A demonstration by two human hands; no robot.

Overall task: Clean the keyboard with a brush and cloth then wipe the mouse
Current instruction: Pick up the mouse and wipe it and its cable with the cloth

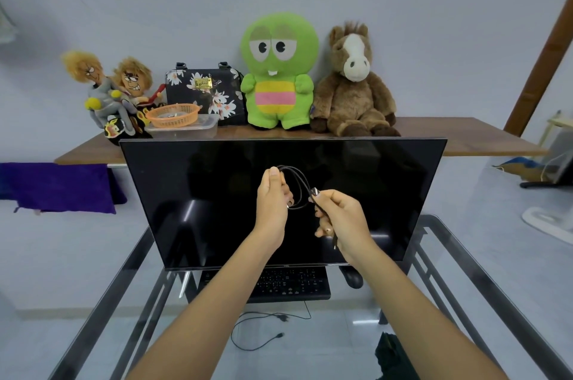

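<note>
- Head view, centre of the frame: both hands are raised in front of the dark monitor (279,200), busy with a coiled black cable (294,187).
- The left hand (274,196) pinches the coil near its top, thumb up and fingers curled round the loops.
- The right hand (341,218) grips the plug end of the cable, metal tip poking up and left out of the fist towards the coil.
- So both hands are closed on the cable; neither holds a brush or a cloth.
- The keyboard (291,283) sits low in the centre, under the monitor's bottom edge, on the glass desk (465,271). Its long axis runs left to right across the frame, and its left part is hidden behind the left forearm.
- The mouse (352,276) lies just right of the keyboard, tucked against the right wrist in the picture, partly hidden.
- Key relation: keyboard and mouse both lie below the hands in the frame. The right hand looks the nearer one to the mouse; the keyboard is about level between the two arms.
- No brush in sight. A dark bundle at the bottom right edge might be a cloth, but I cannot tell.
- Cleaning looks not yet begun, by my reading.
- Writing: the flowered bag (204,94) in the upper centre-left carries a gold plate, too small to read. Key legends are unreadable, and no brand shows on the monitor.
</note>
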